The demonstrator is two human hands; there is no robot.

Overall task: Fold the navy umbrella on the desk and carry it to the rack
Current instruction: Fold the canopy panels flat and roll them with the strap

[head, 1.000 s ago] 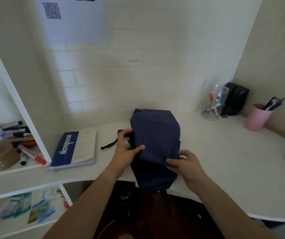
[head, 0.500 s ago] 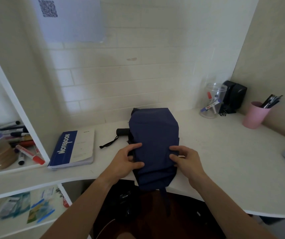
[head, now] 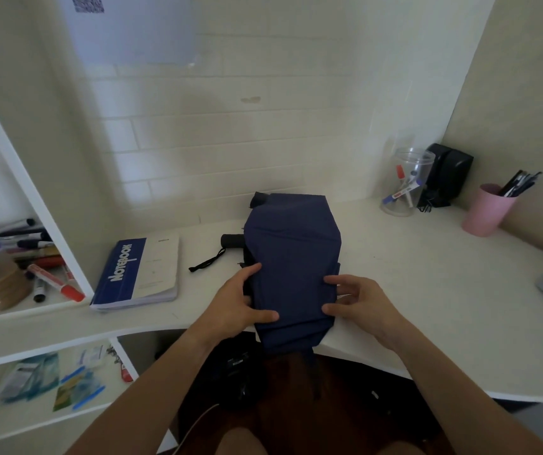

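Navy fabric umbrella (head: 291, 267) lies on white desk (head: 427, 274); I see left hand (head: 235, 305) and right hand (head: 360, 305) pinching its sides, fingers curled, squaring the fold.

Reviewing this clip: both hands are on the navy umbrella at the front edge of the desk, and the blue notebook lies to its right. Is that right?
Not quite. In the head view the left hand and right hand do hold the navy umbrella at the desk front edge, but the blue notebook lies to its left, not its right.
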